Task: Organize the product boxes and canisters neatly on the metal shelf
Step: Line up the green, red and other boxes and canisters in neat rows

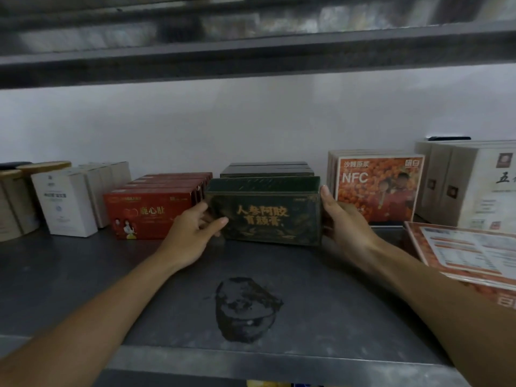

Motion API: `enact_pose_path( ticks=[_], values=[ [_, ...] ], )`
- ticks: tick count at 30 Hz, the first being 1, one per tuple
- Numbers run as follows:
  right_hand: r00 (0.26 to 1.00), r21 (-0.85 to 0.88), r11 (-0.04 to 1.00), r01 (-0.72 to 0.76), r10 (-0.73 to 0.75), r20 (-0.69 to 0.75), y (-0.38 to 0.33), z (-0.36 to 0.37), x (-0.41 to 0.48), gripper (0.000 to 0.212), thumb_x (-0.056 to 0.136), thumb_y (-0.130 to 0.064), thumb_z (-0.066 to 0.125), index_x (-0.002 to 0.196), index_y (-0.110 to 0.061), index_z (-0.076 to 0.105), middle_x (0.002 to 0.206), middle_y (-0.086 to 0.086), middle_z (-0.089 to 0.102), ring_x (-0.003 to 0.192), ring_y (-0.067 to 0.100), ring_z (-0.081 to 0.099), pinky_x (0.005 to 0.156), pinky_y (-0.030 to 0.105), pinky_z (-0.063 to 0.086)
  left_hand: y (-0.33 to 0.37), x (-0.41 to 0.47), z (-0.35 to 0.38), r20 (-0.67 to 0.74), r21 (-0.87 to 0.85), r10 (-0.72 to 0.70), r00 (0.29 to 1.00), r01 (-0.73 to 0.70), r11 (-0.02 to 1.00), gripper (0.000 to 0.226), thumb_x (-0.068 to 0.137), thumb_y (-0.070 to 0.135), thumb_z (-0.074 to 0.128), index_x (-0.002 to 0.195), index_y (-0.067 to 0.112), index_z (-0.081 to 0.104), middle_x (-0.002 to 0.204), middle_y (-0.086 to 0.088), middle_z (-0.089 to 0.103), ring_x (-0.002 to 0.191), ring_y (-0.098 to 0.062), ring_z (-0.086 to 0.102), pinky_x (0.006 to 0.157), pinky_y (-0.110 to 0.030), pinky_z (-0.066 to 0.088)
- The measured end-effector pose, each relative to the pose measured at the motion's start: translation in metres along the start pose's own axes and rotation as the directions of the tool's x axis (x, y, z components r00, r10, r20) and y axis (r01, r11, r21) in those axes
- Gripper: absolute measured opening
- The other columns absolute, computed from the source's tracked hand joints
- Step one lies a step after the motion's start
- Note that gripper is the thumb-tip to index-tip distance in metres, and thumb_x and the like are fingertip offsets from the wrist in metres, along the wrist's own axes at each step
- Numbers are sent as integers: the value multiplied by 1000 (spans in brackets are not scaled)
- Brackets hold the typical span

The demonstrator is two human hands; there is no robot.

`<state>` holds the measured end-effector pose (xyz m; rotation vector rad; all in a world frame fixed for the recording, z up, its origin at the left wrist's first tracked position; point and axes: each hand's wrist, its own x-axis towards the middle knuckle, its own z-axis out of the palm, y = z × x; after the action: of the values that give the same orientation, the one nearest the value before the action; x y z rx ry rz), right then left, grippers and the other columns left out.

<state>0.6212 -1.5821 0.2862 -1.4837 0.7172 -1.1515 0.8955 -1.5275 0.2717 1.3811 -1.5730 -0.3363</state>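
Observation:
A dark green box with gold lettering (265, 216) stands upright on the grey metal shelf (97, 275), in front of a row of the same dark boxes (266, 169). My left hand (192, 233) grips its left end, thumb on the front face. My right hand (339, 219) grips its right end, fingers wrapped behind. Left of it stands a row of red boxes (150, 216), then white boxes (65, 205) and tan canisters (14, 202). To the right stand orange NFC boxes (377, 188) and cream boxes (474, 188).
An orange box (469, 255) lies flat at the shelf's right front, close to my right forearm. A dark stain (245, 308) marks the shelf's middle front. Another shelf board (251, 51) hangs overhead. The white wall (251, 121) closes the back.

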Motion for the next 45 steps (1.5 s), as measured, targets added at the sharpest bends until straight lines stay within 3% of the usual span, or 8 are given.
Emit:
enact_pose_path(
  ticks=[4, 8, 11, 14, 18, 24, 34, 45],
  values=[
    [996, -64, 997, 46, -50, -70, 2, 7, -2, 41, 101, -45, 38, 102, -20, 70, 100, -1, 77, 94, 13, 73, 76, 25, 59, 1, 0, 1, -70, 121, 58, 996, -49, 991, 27, 92, 26, 61, 120, 26, 61, 80, -4, 69, 70, -16, 67, 76, -43, 56],
    [926, -236, 967, 96, -174, -336, 10, 10, 7, 44, 97, -51, 50, 87, -13, 70, 90, 8, 75, 90, 28, 72, 84, 51, 57, 3, 3, 4, -111, 205, 61, 992, -37, 978, 32, 92, 33, 62, 120, 18, 63, 80, -4, 67, 75, -18, 65, 75, -42, 55],
    [868, -377, 922, 90, -258, -424, 5, 12, 1, 47, 95, -51, 50, 84, -10, 68, 84, 10, 72, 85, 26, 69, 84, 52, 54, 6, 4, 9, -137, 289, 42, 990, -1, 957, 48, 91, 31, 64, 133, 10, 55, 98, -8, 67, 83, -19, 63, 76, -27, 48],
    [889, -422, 901, 100, -272, -369, -1, 11, -7, 55, 91, -60, 49, 82, -11, 72, 84, 6, 74, 84, 21, 69, 85, 44, 55, 6, 4, 10, -133, 299, 4, 991, 36, 953, 58, 91, 31, 65, 140, 7, 48, 120, -12, 63, 101, -22, 62, 84, -21, 42],
    [948, -575, 817, 35, -209, -240, 1, 8, -7, 44, 75, -39, 82, 112, -18, 72, 101, -5, 73, 92, 9, 66, 82, 21, 51, 11, 3, 12, -123, 288, 10, 992, 26, 957, 48, 89, 28, 68, 131, 8, 57, 123, -7, 64, 107, -20, 61, 87, -22, 43],
    [940, -661, 749, 48, -257, -223, 12, 7, 5, 60, 78, -20, 82, 133, -15, 59, 129, 6, 63, 122, 24, 55, 101, 40, 48, 10, 8, 11, -71, 291, -13, 997, 33, 956, 51, 86, 33, 70, 129, 12, 51, 127, -8, 59, 117, -27, 56, 99, -45, 48],
    [986, -617, 787, -15, -90, -138, 23, 3, 18, 100, 78, -6, 81, 155, -17, 18, 142, 6, 52, 136, 27, 44, 112, 44, 38, 6, 18, 20, 54, 188, -96, 994, 84, 979, 59, 93, 35, 58, 146, 23, 34, 146, 4, 45, 135, -17, 39, 106, -25, 30],
    [986, -608, 787, 108, -163, -37, 27, -1, 25, 83, 80, -2, 77, 148, -24, 35, 123, -12, 57, 121, 15, 53, 107, 36, 44, -3, 19, 22, 109, 122, -129, 986, 116, 986, 53, 96, 34, 52, 145, 23, 35, 143, 8, 46, 134, -14, 40, 110, -26, 30]
  ],
)
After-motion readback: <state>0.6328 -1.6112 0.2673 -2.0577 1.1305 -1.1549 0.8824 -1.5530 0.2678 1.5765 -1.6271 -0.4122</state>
